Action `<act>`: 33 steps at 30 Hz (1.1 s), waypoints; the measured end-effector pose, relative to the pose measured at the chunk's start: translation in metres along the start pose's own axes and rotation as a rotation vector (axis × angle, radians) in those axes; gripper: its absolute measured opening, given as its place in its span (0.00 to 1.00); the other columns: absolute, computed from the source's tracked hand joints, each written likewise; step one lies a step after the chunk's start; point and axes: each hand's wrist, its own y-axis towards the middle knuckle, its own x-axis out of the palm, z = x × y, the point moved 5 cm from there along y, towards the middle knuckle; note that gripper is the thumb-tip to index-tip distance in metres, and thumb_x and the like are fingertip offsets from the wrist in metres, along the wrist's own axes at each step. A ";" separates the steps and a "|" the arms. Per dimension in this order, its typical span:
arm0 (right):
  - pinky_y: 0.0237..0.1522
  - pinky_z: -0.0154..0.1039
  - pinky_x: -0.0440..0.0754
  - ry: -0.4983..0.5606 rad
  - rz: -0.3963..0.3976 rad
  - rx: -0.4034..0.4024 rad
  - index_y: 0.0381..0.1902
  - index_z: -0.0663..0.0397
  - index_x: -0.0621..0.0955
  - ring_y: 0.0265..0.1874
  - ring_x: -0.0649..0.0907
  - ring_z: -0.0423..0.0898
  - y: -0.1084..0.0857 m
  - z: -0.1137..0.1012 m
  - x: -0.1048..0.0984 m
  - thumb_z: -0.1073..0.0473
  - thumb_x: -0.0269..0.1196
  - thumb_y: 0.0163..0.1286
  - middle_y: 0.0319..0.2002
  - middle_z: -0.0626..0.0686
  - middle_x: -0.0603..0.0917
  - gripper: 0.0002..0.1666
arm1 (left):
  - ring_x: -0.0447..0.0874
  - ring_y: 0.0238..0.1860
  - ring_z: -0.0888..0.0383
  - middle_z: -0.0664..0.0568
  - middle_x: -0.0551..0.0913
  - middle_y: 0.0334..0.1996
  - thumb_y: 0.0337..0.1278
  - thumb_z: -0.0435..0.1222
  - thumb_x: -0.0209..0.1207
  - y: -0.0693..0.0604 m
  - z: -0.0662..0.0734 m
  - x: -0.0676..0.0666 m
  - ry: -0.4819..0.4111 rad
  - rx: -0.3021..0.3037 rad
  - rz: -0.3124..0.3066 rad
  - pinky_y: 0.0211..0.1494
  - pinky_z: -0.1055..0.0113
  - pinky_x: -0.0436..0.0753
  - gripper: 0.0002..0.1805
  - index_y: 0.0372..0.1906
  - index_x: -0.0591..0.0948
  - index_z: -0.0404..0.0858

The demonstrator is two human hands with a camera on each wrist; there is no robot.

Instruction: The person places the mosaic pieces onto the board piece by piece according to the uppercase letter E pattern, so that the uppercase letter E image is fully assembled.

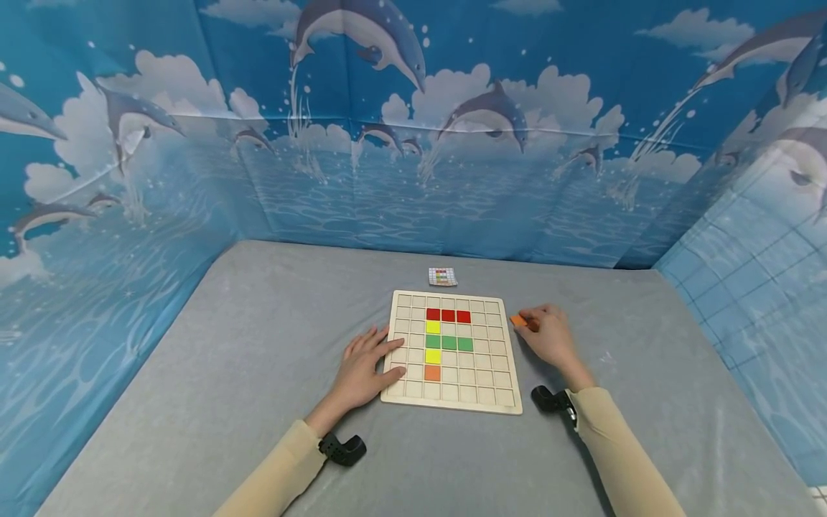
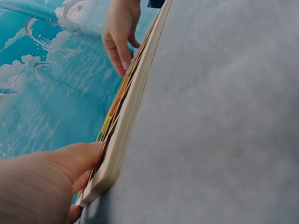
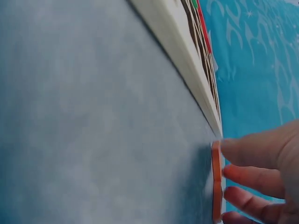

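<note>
A pale wooden grid board lies flat on the grey surface. Set in its squares are red tiles, yellow tiles, green tiles and one orange tile. My left hand rests on the board's left edge, fingers spread and thumb on top; the left wrist view shows that thumb by the rim. Just off the board's right side, my right hand touches loose orange tiles lying on the surface. Its fingertips are on them, spread apart in the right wrist view.
Behind the board lies a small card printed with a coloured grid pattern. The grey tabletop extends around the board. A blue curtain with dolphins hangs along the back and sides.
</note>
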 end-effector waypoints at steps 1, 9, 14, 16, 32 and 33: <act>0.41 0.56 0.68 -0.009 -0.010 0.005 0.49 0.72 0.80 0.44 0.70 0.62 0.000 0.001 -0.001 0.63 0.64 0.64 0.43 0.68 0.73 0.19 | 0.50 0.71 0.44 0.44 0.63 0.68 0.59 0.48 0.61 0.000 0.000 0.000 0.000 0.001 0.001 0.67 0.42 0.46 0.27 0.62 0.76 0.43; 0.42 0.54 0.65 -0.020 -0.035 -0.017 0.41 0.68 0.83 0.43 0.69 0.60 -0.001 0.000 -0.003 0.56 0.65 0.66 0.36 0.62 0.76 0.17 | 0.50 0.71 0.43 0.43 0.63 0.69 0.59 0.48 0.61 -0.002 -0.001 0.000 0.002 0.008 0.001 0.67 0.43 0.46 0.28 0.63 0.75 0.43; 0.41 0.53 0.63 -0.008 -0.042 -0.009 0.39 0.67 0.82 0.42 0.68 0.59 -0.003 -0.002 -0.006 0.56 0.66 0.64 0.34 0.61 0.75 0.16 | 0.49 0.71 0.43 0.43 0.63 0.69 0.60 0.49 0.60 -0.002 0.000 0.001 0.006 0.007 -0.005 0.67 0.43 0.46 0.28 0.63 0.76 0.42; 0.40 0.53 0.64 -0.012 -0.042 0.010 0.38 0.66 0.82 0.41 0.68 0.58 -0.004 -0.002 -0.006 0.57 0.67 0.63 0.35 0.61 0.74 0.15 | 0.49 0.71 0.44 0.44 0.63 0.69 0.59 0.49 0.60 -0.002 0.000 0.001 0.005 0.004 -0.006 0.67 0.43 0.46 0.28 0.63 0.76 0.43; 0.38 0.51 0.74 -0.022 -0.118 0.020 0.41 0.66 0.84 0.36 0.76 0.54 -0.011 -0.004 -0.005 0.60 0.66 0.63 0.35 0.59 0.80 0.13 | 0.50 0.71 0.43 0.43 0.64 0.68 0.59 0.48 0.61 -0.001 0.000 0.000 0.010 0.008 0.000 0.67 0.43 0.46 0.27 0.62 0.76 0.43; 0.37 0.51 0.74 -0.012 -0.128 0.025 0.41 0.66 0.84 0.36 0.76 0.54 -0.011 -0.004 -0.005 0.61 0.66 0.62 0.36 0.59 0.80 0.13 | 0.50 0.71 0.43 0.43 0.64 0.68 0.59 0.48 0.61 -0.001 0.000 0.000 0.009 0.007 0.000 0.67 0.43 0.46 0.27 0.62 0.76 0.42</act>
